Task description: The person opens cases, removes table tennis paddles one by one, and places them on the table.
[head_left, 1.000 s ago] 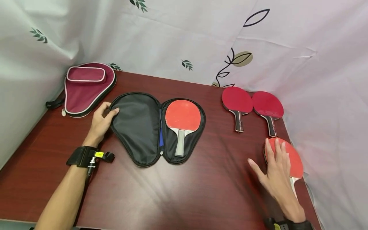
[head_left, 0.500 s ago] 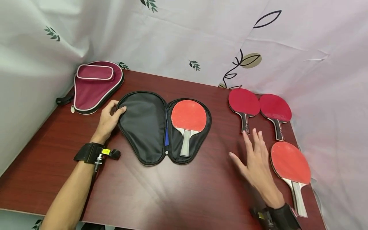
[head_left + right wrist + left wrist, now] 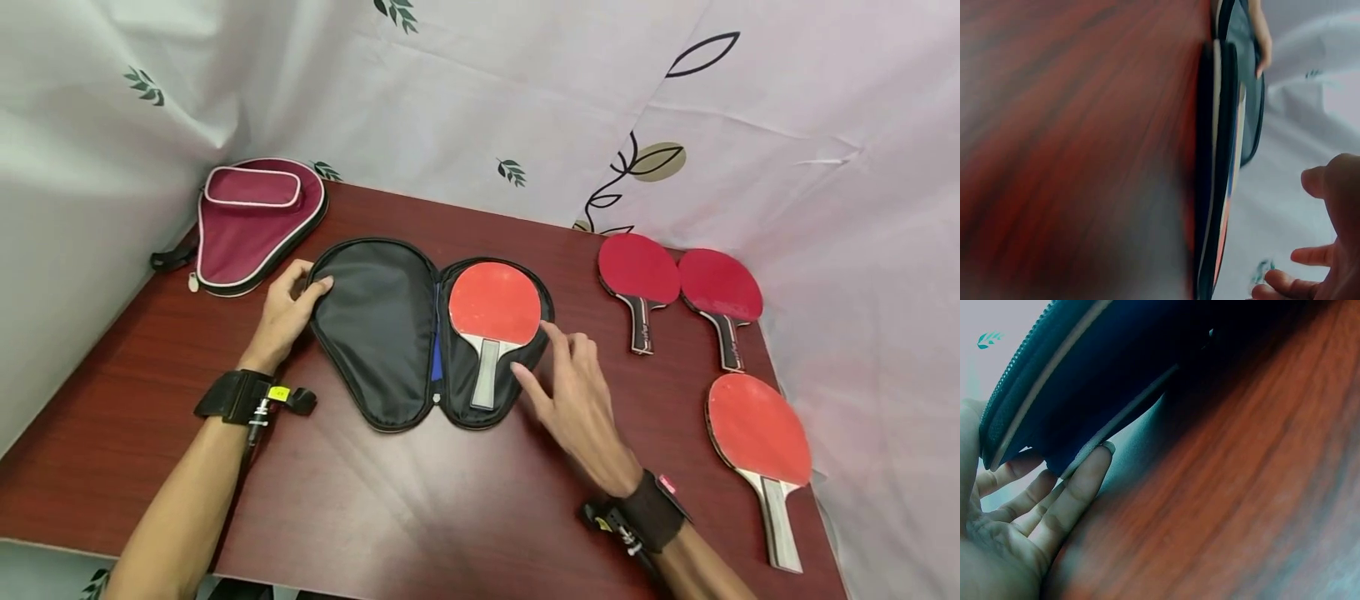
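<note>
Gripping the rim of the open black case [image 3: 375,325] with my left hand [image 3: 285,312], I am hovering my right hand [image 3: 573,392], fingers spread and holding nothing, at the case's right edge. The case is lying mid-table [image 3: 450,500], cradling a red paddle [image 3: 493,312].

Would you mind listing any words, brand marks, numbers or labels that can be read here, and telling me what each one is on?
No text can be read.
Yellow tag on the left wristband: print too small to read.
Markings on the handles of the two dark red paddles: too small and blurred to read.
Red tab on the right wristband: nothing legible.
The black case, the paddle in it and the maroon case show no lettering.
</note>
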